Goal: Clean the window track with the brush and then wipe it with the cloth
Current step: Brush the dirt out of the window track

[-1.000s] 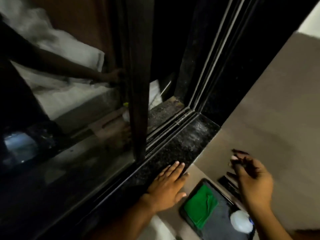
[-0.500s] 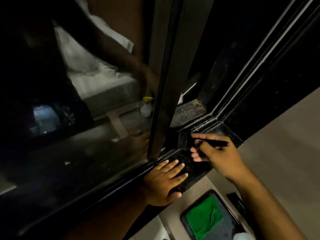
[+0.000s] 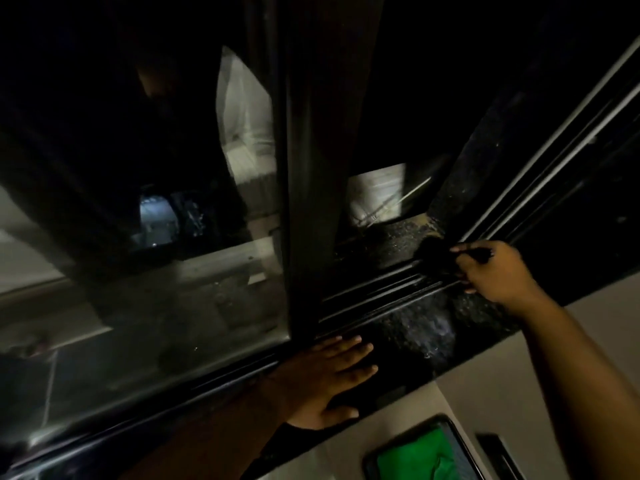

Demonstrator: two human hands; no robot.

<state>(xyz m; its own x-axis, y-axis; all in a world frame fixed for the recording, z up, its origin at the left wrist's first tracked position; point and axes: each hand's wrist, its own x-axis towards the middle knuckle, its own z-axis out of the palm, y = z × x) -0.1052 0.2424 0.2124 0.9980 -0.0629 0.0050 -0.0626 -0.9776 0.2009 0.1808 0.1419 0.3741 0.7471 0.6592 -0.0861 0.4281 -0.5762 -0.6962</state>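
Note:
The window track (image 3: 374, 292) runs as dark parallel rails along the black speckled stone sill (image 3: 415, 330). My right hand (image 3: 495, 275) grips a black brush (image 3: 438, 254) whose dark bristle head sits at the far right end of the track, near the frame corner. My left hand (image 3: 329, 375) lies flat, fingers spread, on the sill beside the sliding window frame (image 3: 311, 202). A green cloth (image 3: 419, 459) lies on a dark tray (image 3: 460, 441) at the bottom, below the sill.
The sliding glass pane (image 3: 156, 271) fills the left side and reflects the room. A light counter surface (image 3: 502, 375) lies below the sill. A dark slim object (image 3: 495, 448) rests right of the tray. The scene is dim.
My right hand picked up the brush from beside the tray and carried it up to the track, now at its far right end. My left hand stays flat on the sill.

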